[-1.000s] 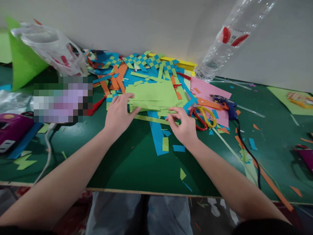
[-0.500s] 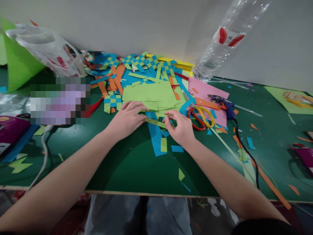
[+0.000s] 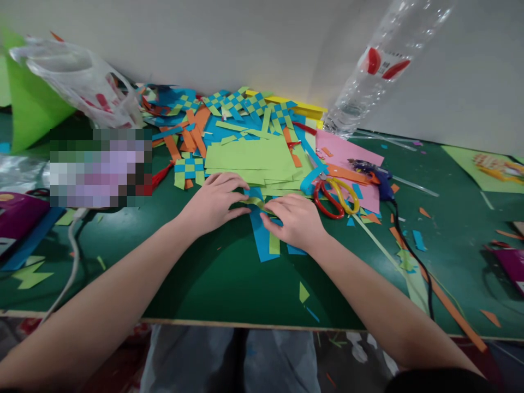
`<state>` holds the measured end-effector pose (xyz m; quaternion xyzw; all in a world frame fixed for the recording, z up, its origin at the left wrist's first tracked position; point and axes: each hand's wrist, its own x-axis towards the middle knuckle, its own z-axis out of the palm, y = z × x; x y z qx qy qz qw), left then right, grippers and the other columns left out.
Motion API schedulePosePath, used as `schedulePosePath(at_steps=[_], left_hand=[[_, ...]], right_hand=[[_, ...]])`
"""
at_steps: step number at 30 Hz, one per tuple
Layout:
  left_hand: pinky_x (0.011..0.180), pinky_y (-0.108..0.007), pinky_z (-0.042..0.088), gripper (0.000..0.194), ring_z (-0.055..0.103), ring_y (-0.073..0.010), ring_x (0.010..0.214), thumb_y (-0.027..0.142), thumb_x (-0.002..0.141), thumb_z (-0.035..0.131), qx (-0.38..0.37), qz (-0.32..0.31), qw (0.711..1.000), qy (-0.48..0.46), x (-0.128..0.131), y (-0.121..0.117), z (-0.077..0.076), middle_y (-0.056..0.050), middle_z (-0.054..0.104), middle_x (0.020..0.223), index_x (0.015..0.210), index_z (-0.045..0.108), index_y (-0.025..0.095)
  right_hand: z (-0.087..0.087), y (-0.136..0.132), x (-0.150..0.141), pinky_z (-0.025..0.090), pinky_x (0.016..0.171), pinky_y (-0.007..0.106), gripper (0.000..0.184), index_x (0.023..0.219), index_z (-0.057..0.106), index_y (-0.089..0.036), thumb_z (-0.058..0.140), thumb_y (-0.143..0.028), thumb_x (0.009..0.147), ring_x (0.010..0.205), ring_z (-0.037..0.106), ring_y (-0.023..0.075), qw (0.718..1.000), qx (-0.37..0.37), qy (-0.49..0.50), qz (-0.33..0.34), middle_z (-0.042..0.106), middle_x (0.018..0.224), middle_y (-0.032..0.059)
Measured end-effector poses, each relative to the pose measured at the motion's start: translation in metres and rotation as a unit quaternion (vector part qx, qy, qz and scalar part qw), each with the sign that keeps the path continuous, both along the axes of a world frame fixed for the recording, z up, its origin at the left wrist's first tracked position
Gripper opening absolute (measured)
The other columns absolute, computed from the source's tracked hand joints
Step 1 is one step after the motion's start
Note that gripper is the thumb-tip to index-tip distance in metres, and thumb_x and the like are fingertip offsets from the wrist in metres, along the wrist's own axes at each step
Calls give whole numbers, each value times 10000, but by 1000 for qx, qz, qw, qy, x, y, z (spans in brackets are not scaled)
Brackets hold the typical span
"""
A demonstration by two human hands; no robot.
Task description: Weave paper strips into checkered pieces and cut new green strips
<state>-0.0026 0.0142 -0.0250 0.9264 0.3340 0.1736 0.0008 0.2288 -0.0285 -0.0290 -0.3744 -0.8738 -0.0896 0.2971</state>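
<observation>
Both hands are now closing together at frame centre, left hand (image 3: 213, 202) and right hand (image 3: 295, 221) pinching a green strip (image 3: 257, 203), weaving barely begun.

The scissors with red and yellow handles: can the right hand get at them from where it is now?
Probably yes. The scissors lie uncovered on paper scraps just beside the right hand, with nothing standing between them. The hand, though, is pressing on a green strip and would have to let go.

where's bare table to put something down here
Bare green table lies between the forearms, from the near edge up to the blue strip. Another patch lies right of the black cord. Crowded: the paper pile behind both hands, around the scissors.
</observation>
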Motion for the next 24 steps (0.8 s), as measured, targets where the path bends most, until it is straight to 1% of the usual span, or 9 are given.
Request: schedulePosePath(at_steps=[3, 5, 8, 10, 13, 16, 19, 22, 24], left_hand=[[986, -437, 401, 240, 539, -276, 1194, 408, 882, 644, -2, 9, 1000, -15, 1, 0, -1, -68, 671, 1165, 949, 724, 193], [975, -433, 404, 213, 548, -269, 1179, 372, 905, 617, 3, 10, 1000, -19, 2, 0, -1, -64, 679, 1148, 939, 726, 191], [962, -428, 406, 207, 564, -256, 1155, 309, 941, 553, 10, 10, 1000, -22, 3, -1, -1, -54, 693, 1125, 945, 734, 209], [955, -428, 407, 227, 575, -253, 1137, 296, 954, 525, 12, 10, 1000, -23, 4, -2, 0, -51, 702, 1107, 951, 739, 219], [934, -431, 414, 248, 579, -260, 1132, 286, 962, 502, 13, 5, 1000, -26, 5, -3, 1, -57, 703, 1099, 956, 738, 212], [938, -436, 413, 246, 567, -265, 1159, 283, 957, 500, 0, -10, 1000, -25, 7, -5, 3, -66, 690, 1129, 948, 732, 203], [980, -443, 397, 229, 540, -263, 1207, 280, 945, 507, -22, -33, 999, -17, 10, -9, 4, -70, 664, 1192, 947, 722, 202], [1011, -439, 384, 224, 514, -265, 1242, 289, 936, 517, -33, -55, 998, -17, 13, -13, 5, -84, 646, 1227, 984, 716, 200], [1018, -437, 380, 230, 511, -268, 1245, 307, 937, 521, -36, -65, 997, -25, 14, -14, 6, -95, 647, 1224, 990, 716, 196]], right_hand=[[0, 0, 0, 522, 719, 348, 225, 893, 697, -165, 523, -302, 931, 780, 700, 207, 1000, -6, 5, 14, 762, 829, 75], [-1, 1, 0, 527, 746, 349, 200, 905, 697, -163, 524, -259, 931, 798, 702, 206, 1000, -6, 13, 20, 765, 845, 74], [-2, 3, 0, 529, 757, 349, 193, 938, 698, -165, 508, -198, 938, 814, 704, 204, 1000, -15, 19, 11, 768, 860, 72], [-3, 4, 0, 528, 764, 351, 204, 969, 697, -176, 495, -183, 947, 828, 702, 202, 999, -30, 16, 5, 769, 878, 72], [-5, 5, 0, 523, 791, 353, 201, 994, 691, -174, 494, -188, 957, 852, 698, 203, 998, -48, 21, 15, 767, 899, 70], [-6, 6, 0, 516, 805, 360, 193, 1004, 680, -173, 493, -202, 964, 867, 691, 206, 997, -62, 25, 28, 762, 906, 69], [-6, 6, 0, 510, 811, 365, 186, 1034, 663, -183, 492, -195, 963, 890, 677, 207, 997, -67, 26, 24, 753, 938, 75], [-4, 5, 1, 508, 801, 357, 180, 1063, 651, -178, 520, -165, 940, 901, 654, 208, 998, -52, 30, 17, 729, 964, 84], [-2, 5, 1, 504, 779, 348, 178, 1060, 658, -182, 540, -165, 929, 889, 636, 207, 999, -33, 35, 16, 704, 934, 80]])
